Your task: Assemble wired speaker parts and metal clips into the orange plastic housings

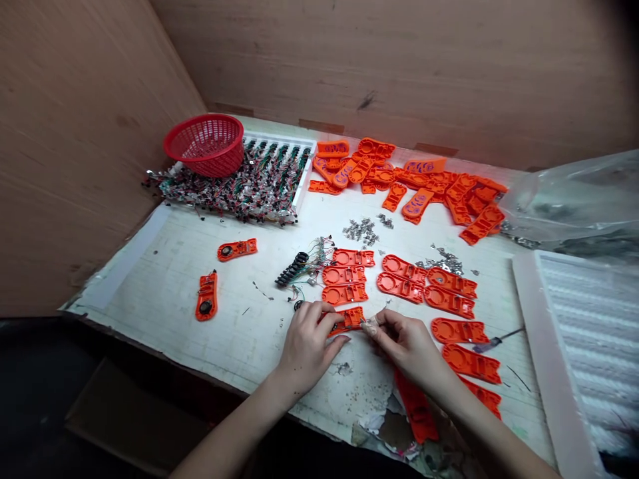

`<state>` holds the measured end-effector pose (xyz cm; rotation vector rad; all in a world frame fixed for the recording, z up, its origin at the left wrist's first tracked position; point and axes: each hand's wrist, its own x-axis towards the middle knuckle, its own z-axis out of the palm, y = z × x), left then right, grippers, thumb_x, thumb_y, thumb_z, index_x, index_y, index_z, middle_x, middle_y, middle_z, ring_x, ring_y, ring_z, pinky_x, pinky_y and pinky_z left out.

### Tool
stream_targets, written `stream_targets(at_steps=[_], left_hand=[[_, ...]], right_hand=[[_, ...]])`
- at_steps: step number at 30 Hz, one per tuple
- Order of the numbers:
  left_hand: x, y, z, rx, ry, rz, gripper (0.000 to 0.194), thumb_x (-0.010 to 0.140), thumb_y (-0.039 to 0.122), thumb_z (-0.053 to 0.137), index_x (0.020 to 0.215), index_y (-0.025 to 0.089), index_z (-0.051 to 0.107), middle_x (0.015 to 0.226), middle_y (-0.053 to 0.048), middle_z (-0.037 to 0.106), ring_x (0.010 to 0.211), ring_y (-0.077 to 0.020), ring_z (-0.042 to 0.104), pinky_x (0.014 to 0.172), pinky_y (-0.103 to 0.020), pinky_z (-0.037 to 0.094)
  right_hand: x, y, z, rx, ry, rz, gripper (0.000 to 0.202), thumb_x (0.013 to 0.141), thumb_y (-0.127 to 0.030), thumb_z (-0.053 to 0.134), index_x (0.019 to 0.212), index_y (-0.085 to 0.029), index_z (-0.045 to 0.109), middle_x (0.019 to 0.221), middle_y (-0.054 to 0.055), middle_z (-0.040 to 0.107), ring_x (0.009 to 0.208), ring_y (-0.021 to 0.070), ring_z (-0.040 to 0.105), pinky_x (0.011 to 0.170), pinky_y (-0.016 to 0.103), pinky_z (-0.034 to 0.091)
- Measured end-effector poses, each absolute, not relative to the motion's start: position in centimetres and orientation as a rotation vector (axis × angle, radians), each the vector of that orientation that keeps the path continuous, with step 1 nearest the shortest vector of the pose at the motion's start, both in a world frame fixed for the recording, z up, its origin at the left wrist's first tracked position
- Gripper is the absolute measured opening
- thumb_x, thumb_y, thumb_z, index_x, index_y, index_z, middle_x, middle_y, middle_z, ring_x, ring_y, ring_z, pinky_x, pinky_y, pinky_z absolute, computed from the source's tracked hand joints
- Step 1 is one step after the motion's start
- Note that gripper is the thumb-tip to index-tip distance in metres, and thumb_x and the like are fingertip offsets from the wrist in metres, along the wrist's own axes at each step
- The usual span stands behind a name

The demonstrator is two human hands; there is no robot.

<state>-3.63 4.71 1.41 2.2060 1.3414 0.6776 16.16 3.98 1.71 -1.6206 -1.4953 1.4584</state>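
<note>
An orange plastic shell lies near the front edge of the table between my hands. My left hand is closed on its left end, the fingers bent over the top. At the shell's right end my right hand pinches something small that I cannot make out. Just behind are stacked orange shells and a bundle of black round parts with thin wires. More open shells lie to the right, beside small metal pieces.
A red basket rests on a heap of wired parts at the back left. Orange shells are piled at the back. A screwdriver and a white foam tray are on the right. Two filled shells lie left.
</note>
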Motion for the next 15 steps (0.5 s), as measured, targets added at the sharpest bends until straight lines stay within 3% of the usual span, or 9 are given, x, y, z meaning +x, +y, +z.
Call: stream_targets(at_steps=[4, 9, 15], left_hand=[[-3.6, 4.4, 0.7, 2.200, 1.339, 0.736, 0.005, 0.084, 0.019, 0.059, 0.088, 0.020, 0.062, 0.093, -0.007, 0.060, 0.088, -0.0216, 0.051, 0.076, -0.037, 0.046], [-3.4, 4.1, 0.3, 2.190, 1.325, 0.782, 0.008, 0.086, 0.019, 0.058, 0.092, 0.020, 0.064, 0.091, -0.006, 0.063, 0.086, -0.0202, 0.051, 0.075, -0.036, 0.046], [-3.4, 4.1, 0.1, 2.209, 1.324, 0.797, 0.010, 0.085, 0.019, 0.059, 0.090, 0.021, 0.067, 0.092, -0.006, 0.064, 0.087, -0.0200, 0.051, 0.075, -0.036, 0.047]], right_hand=[[16.0, 4.1, 1.7, -1.603, -1.321, 1.527, 0.037, 0.077, -0.056, 0.059, 0.076, -0.019, 0.057, 0.063, 0.001, 0.055, 0.056, 0.0136, 0.049, 0.050, 0.025, 0.039], [16.2, 3.9, 1.6, -1.673, -1.384, 1.574, 0.034, 0.078, -0.052, 0.058, 0.072, -0.019, 0.053, 0.058, -0.002, 0.048, 0.051, 0.0112, 0.041, 0.045, 0.023, 0.030], [15.8, 4.1, 0.7, -1.804, -1.433, 1.424, 0.032, 0.081, -0.049, 0.056, 0.071, -0.020, 0.053, 0.055, -0.003, 0.048, 0.049, 0.0110, 0.040, 0.045, 0.023, 0.027]])
